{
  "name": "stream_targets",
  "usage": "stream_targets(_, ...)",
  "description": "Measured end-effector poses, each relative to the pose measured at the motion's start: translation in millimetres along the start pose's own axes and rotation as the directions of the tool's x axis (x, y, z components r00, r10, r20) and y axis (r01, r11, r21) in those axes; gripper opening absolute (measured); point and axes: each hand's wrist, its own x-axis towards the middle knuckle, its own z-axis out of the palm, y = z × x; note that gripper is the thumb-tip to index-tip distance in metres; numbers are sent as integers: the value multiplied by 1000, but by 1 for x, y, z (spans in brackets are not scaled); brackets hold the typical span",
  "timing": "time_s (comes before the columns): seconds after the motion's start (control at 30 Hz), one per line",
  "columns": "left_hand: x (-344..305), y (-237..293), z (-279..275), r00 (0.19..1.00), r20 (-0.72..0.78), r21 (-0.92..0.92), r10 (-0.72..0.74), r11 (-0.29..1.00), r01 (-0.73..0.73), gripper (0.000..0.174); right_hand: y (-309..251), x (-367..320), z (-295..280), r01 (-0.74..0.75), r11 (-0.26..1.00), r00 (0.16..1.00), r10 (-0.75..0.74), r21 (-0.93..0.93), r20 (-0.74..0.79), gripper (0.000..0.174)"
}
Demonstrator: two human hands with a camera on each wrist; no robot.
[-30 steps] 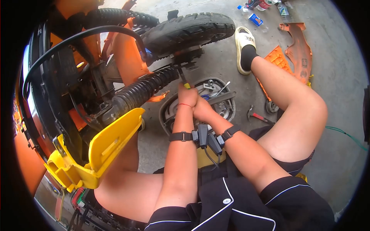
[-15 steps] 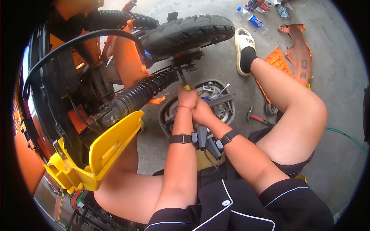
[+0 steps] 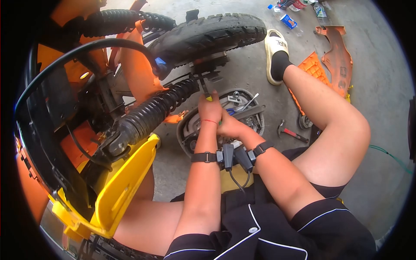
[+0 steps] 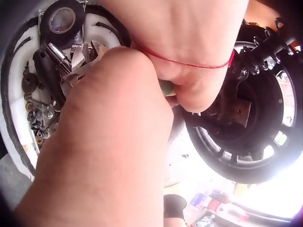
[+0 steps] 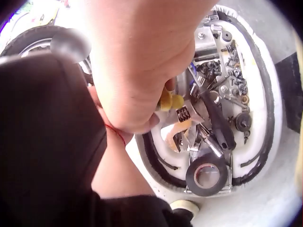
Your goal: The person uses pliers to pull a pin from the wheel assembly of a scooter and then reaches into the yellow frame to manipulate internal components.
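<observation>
In the head view my left hand (image 3: 209, 109), with a red string at its wrist, grips a hand tool (image 3: 209, 98) with a yellow-and-green handle. The tool's dark metal shaft points up towards the hub of the wheel (image 3: 208, 39); its exact kind is hidden by the fingers. Just below, my right hand (image 3: 231, 125) curls round the lower end of the handle, close against the left. Beneath both hands lies an oval tub (image 5: 273, 109) holding black tape (image 5: 191, 178), an adjustable wrench (image 5: 184, 113), a black-handled screwdriver (image 5: 220, 123) and several small bolts.
A black coil-spring shock absorber (image 3: 149, 113) and a yellow plastic panel (image 3: 125, 184) stand left of my arms. On the floor to the right are a hammer (image 3: 294, 134), an orange panel (image 3: 338, 60) and plastic bottles (image 3: 288, 21). My slippered foot (image 3: 275, 56) is beside the wheel.
My right hand has slid slightly lower, and a bit of green handle shows between the hands. The left thumb now points up along the tool. The vehicle parts at left have shifted slightly in view.
</observation>
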Motion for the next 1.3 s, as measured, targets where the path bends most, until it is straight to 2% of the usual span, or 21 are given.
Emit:
stream_targets(0.03,1,-2,4,1000,-24,-39,-2,999,1,37,2,1,-2,-138,981,988,126,136,91,98)
stream_targets(0.17,3,-10,14,995,-95,-66,32,997,-38,35,-1,9,-2,-188,981,978,182,52,102,103)
stream_targets(0.3,1,-11,14,998,-62,-147,-12,989,3,34,12,7,11,-121,991,988,114,-59,-107,102)
stream_targets(0.37,-5,18,-4,981,123,-278,-152,943,181,33,4,5,11,-110,991,980,95,-73,-176,103)
stream_targets(0.47,-3,15,-8,957,259,-448,-132,861,240,32,-27,-5,14,-183,963,958,129,-197,-258,92)
stream_targets(0.5,-1,14,-10,958,257,-450,-130,861,238,32,-38,-8,15,-272,933,933,196,-236,-303,86)
stream_targets(0.57,0,10,-16,886,458,-557,-68,755,345,25,-46,-15,21,-367,890,896,260,-270,-360,79)
stream_targets(0.6,0,11,-17,885,462,-562,-60,752,344,25,-47,-17,25,-377,866,869,208,-328,-450,72)
stream_targets(0.67,1,12,-21,775,630,-708,48,445,548,18,-47,-19,32,-390,834,833,139,-390,-536,65)
stream_targets(0.7,2,9,-23,722,684,-704,110,362,611,18,-46,-20,36,-379,820,808,68,-429,-585,62)
stream_targets(0.77,3,5,-22,692,698,-710,184,307,634,17,-43,-22,42,-391,774,756,-39,-498,-654,50)
stream_targets(0.83,5,2,-24,657,708,-706,259,265,656,17,-46,-25,47,-390,763,749,-62,-515,-659,54)
stream_targets(0.9,7,-2,-28,566,741,-655,362,202,728,15,-46,-32,53,-387,755,744,-84,-529,-663,58)
stream_targets(0.93,10,-5,-32,566,740,-656,362,206,726,15,-43,-38,57,-310,742,809,-122,-595,-574,69)
stream_targets(0.97,12,-7,-37,513,772,-609,374,209,765,15,-41,-44,57,-226,725,865,-157,-651,-476,79)
stream_targets(1.0,14,-11,-41,456,802,-558,385,211,803,15,-48,-49,54,-226,727,864,-157,-649,-478,79)
stream_targets(1.07,16,-14,-43,439,806,-551,397,236,800,15,-72,-61,46,-195,766,950,-9,-613,-313,93)
stream_targets(1.13,17,-13,-45,423,807,-542,413,231,808,16,-78,-65,39,-177,769,953,-24,-615,-304,99)
stream_targets(1.17,16,-14,-46,420,807,-540,414,232,809,16,-80,-66,34,-194,785,964,41,-588,-263,99)
stream_targets(1.27,11,-14,-41,422,782,-530,459,133,838,15,-78,-62,22,-210,771,973,106,-601,-203,103)
stream_targets(1.3,10,-13,-42,450,796,-542,406,145,828,14,-80,-60,20,-199,751,977,104,-629,-185,105)
